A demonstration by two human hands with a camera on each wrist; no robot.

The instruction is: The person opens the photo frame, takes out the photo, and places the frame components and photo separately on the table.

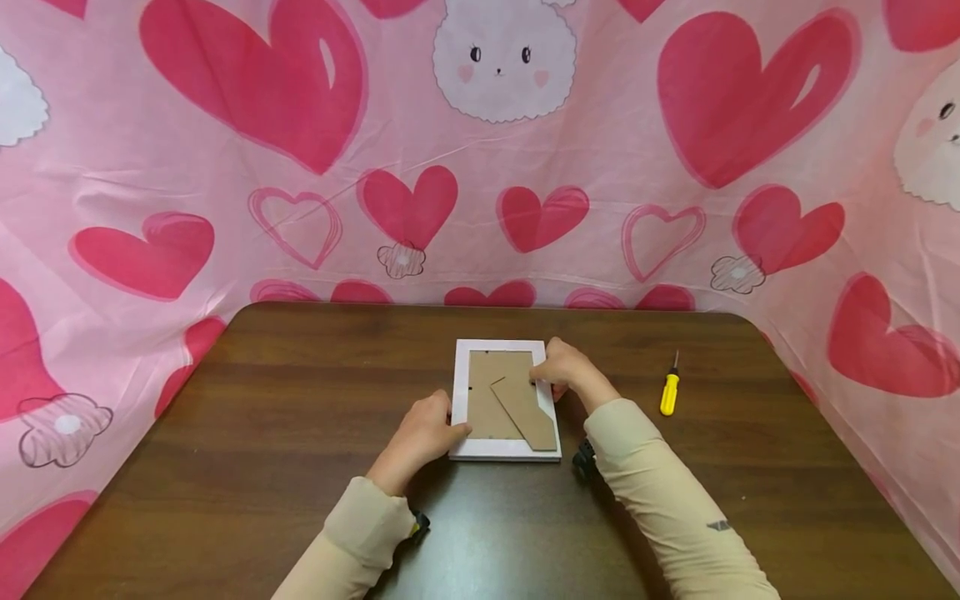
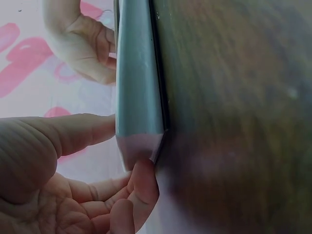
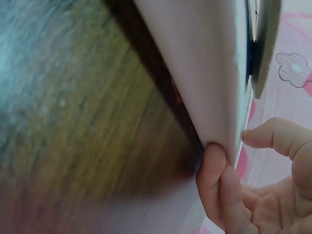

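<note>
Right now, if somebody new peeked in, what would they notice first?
Probably the big red hearts on the pink cloth behind the table. Next, the white picture frame, back showing, held between the left hand and right hand. A yellow screwdriver lies to the right.

You have the picture frame [image 1: 488, 406] between your left hand [image 1: 427, 427] and right hand [image 1: 570, 369]; the screwdriver [image 1: 670, 394] lies right, toward the right edge of the table [image 1: 300, 392].

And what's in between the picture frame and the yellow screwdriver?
In the head view, the right hand and its sleeve cuff come between the picture frame and the yellow screwdriver, then a stretch of brown table.
</note>
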